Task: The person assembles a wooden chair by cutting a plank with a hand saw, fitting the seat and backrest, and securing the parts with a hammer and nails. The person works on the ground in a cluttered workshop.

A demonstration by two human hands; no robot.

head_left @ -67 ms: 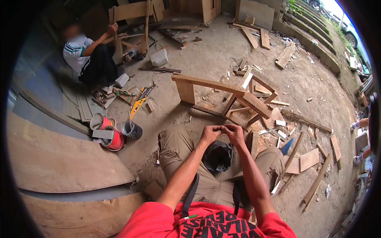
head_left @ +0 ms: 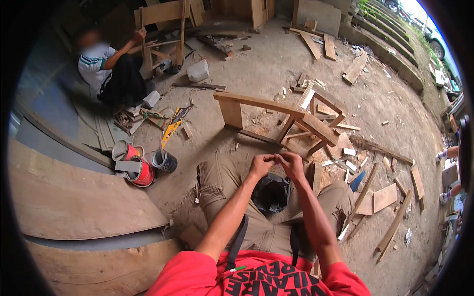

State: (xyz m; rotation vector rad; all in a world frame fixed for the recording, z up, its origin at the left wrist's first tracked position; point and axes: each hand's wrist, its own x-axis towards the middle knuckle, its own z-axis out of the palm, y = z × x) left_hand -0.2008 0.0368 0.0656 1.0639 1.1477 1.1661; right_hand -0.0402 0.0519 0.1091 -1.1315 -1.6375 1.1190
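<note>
My left hand (head_left: pixel 262 166) and my right hand (head_left: pixel 291 164) meet above my lap, fingertips pinched together. Whatever lies between the fingers, if anything, is too small to make out. Just below them, between my legs, sits an open container lined with a black plastic bag (head_left: pixel 270 194); its inside is dark. Beyond my hands a wooden chair frame (head_left: pixel 301 116) lies on its side on the dirt floor, its legs and rails pointing to the right.
Red paint cans (head_left: pixel 141 172), a dark can (head_left: pixel 164 161) and a yellow handsaw (head_left: pixel 174 127) are at the left. Another person (head_left: pixel 113 66) sits at the far left, holding a wooden frame (head_left: pixel 163 14). Wood offcuts (head_left: pixel 384 198) litter the right side. Large curved boards (head_left: pixel 84 192) lie near left.
My hands have shifted up very slightly, still pinched together. Nothing else has visibly moved.
</note>
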